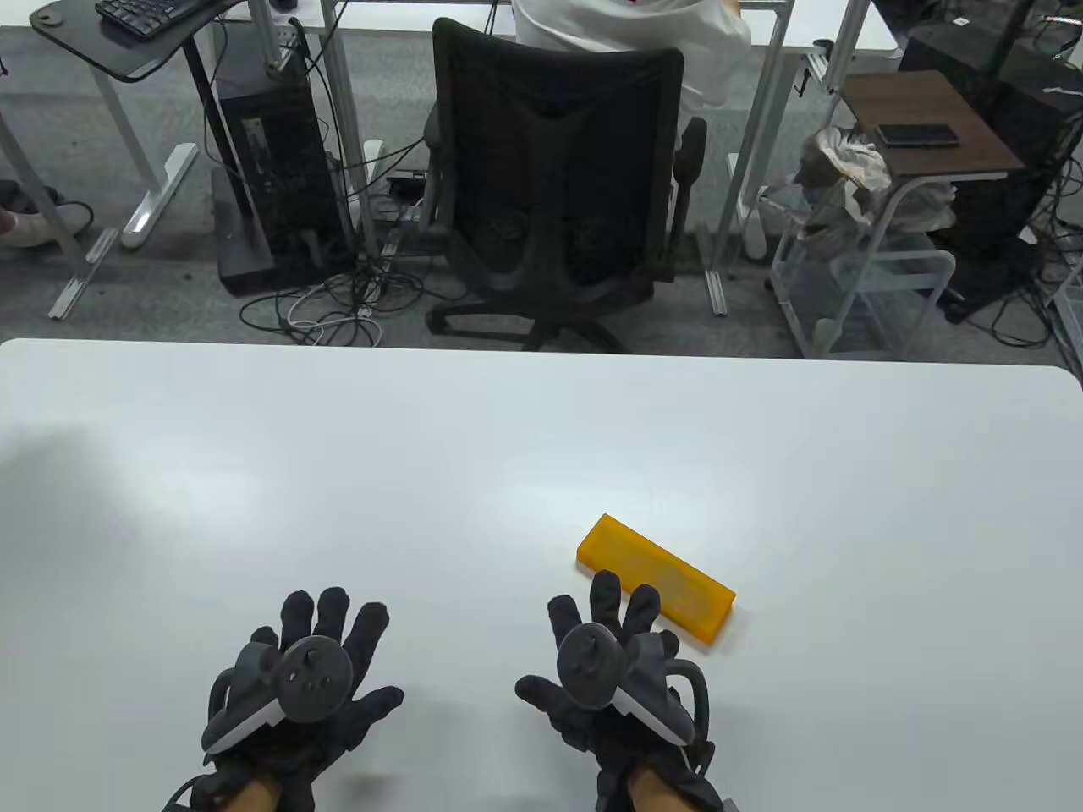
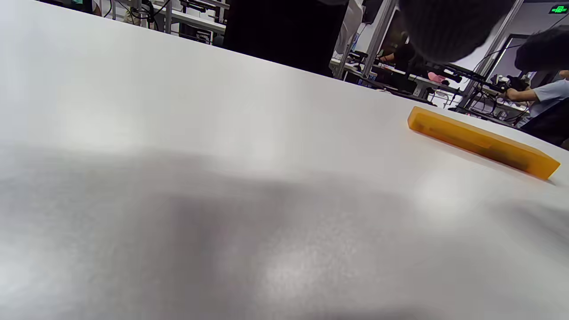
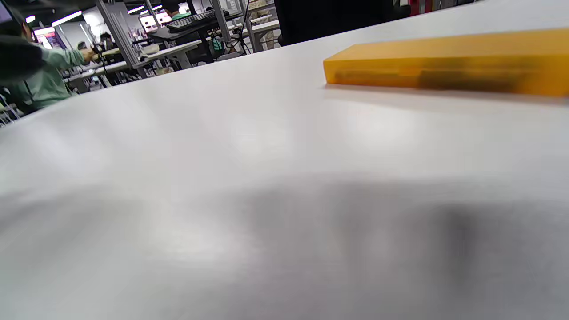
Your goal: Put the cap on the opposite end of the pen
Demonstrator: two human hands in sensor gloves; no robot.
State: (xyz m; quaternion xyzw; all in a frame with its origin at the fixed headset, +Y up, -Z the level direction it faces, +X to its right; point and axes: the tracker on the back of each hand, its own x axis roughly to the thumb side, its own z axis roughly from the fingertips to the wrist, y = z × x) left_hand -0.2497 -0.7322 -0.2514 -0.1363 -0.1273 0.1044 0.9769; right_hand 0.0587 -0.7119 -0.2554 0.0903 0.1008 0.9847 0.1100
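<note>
Two black-gloved hands are lying palm-down with fingers spread on the white table (image 1: 541, 440) in the table view: the left hand (image 1: 300, 677) near the bottom left, the right hand (image 1: 613, 668) to its right, each gripping nothing. A translucent orange rectangular plastic box (image 1: 668, 584) is lying flat and slanted just beyond the right hand's fingertips; whether they are touching it cannot be told. A black mesh office chair (image 1: 554, 186) is standing beyond the far edge.

In the left wrist view, the orange box (image 2: 482, 142) is sitting on the table at the right, a dark pen-like shape showing dimly inside it.

In the right wrist view, the box (image 3: 449, 66) is lying close at the upper right, a dark blurred streak running along its side; no pen is showing plainly outside it.
</note>
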